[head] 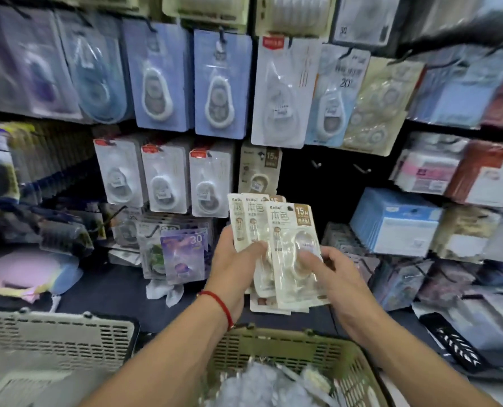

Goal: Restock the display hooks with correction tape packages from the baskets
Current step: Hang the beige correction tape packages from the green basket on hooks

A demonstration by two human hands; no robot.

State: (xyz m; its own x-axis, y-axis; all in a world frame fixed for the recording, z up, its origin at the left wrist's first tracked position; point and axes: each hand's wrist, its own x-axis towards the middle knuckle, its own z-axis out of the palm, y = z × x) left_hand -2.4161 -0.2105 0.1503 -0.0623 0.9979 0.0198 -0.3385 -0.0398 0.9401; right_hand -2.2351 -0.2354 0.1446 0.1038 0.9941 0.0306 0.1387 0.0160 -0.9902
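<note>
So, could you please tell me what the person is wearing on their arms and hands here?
Both forearms are bare, with no sleeves in view. The left hand has a thin red cord bracelet round its wrist. The right hand shows no gloves, rings, watch or bracelet that can be made out.

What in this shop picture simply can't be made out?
- How many beige packages the left hand holds: they overlap, and the right hand covers the front one.
- The green basket contents: blurred, cut off by the bottom edge.
- Top-left hanging packs: smeared by blur.
</note>
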